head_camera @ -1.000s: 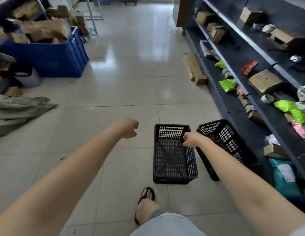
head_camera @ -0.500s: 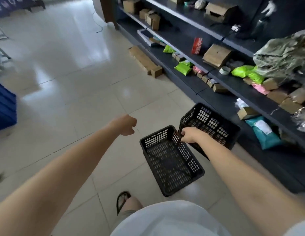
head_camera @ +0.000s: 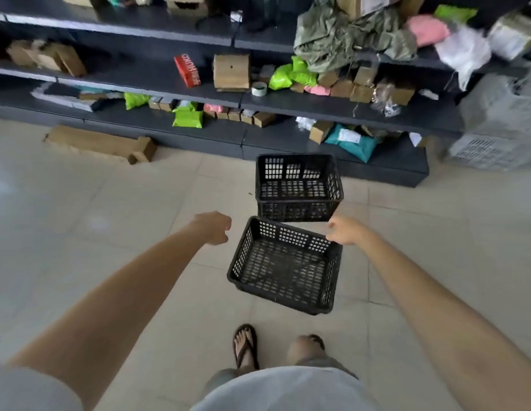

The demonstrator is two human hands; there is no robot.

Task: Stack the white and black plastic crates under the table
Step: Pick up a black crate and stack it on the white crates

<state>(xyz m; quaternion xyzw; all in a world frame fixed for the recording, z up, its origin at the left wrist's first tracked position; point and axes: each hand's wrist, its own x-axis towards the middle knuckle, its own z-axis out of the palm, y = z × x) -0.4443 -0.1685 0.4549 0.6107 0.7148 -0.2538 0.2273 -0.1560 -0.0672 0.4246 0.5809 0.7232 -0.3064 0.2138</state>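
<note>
A black perforated crate [head_camera: 283, 269] hangs tilted above the tiled floor, and my right hand [head_camera: 345, 231] grips its far right corner. A second black crate [head_camera: 298, 189] stands on the floor just beyond it, in front of the dark shelving. My left hand [head_camera: 215, 226] is closed in a loose fist left of the held crate, holding nothing. A white perforated crate [head_camera: 489, 151] sits at the right end of the shelving, partly blurred.
Dark shelves [head_camera: 199, 93] along the back carry cardboard boxes, green and pink parcels, a tape roll and a camouflage cloth [head_camera: 341, 40]. A long cardboard box [head_camera: 101, 143] lies on the floor at left. My sandalled feet [head_camera: 246, 345] stand below the crate.
My view has swung right to face the shelving. The held crate has turned with me and now hangs in front of the second crate. The white crate has come into view.
</note>
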